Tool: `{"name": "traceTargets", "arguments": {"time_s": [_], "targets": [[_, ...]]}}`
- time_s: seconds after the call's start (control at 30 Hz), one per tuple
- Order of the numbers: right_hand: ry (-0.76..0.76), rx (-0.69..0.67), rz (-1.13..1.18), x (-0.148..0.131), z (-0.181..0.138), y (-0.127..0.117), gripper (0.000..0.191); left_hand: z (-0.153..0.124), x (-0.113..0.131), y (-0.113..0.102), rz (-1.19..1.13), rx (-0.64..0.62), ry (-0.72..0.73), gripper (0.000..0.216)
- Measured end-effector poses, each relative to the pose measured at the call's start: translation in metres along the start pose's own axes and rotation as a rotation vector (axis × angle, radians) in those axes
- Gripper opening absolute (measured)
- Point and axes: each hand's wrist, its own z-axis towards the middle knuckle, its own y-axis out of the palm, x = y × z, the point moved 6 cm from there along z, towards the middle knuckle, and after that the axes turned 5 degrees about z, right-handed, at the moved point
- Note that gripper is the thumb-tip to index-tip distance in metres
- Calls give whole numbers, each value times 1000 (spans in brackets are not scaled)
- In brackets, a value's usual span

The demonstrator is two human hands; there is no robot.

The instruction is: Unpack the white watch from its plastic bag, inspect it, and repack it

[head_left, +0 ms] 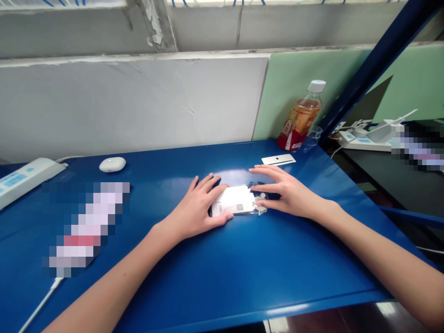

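Note:
A small clear packet with a white printed card (237, 200) lies flat on the blue table (222, 263). Small silvery and dark pieces (262, 206), too small to name, show at its right end. My left hand (201, 206) spans the packet's left part, the index finger at the far edge and the thumb at the near edge, holding it against the table. Over the right end reaches my right hand (287, 189), its fingers apart and the tips at or just above the packet. Whether those tips touch it I cannot tell.
Behind my right hand lie a flat white card (279, 159) and a drink bottle (300, 122). At the left are a white earbud case (113, 164), a power strip (29, 178) and a blurred-out phone-like object (92, 226) on a white cable (41, 303). A blue post (374, 64) rises at right.

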Motion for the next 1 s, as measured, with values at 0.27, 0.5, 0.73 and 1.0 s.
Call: {"name": "traceTargets", "arguments": {"time_s": [0.27,0.5,0.73,1.0], "targets": [[78,2,91,1,0,3,23,-1,1,0,1,-14,-5,71],[121,2,182,5,-1,8,21,-1,1,-1,-12,-12,-7,71],[47,-28,185,8,1,-2,17,0,2,-3,-12,-3,-11,69],[37,-119,248,11,-1,-8,18,0,0,-1,1,4,-4,69]]}}
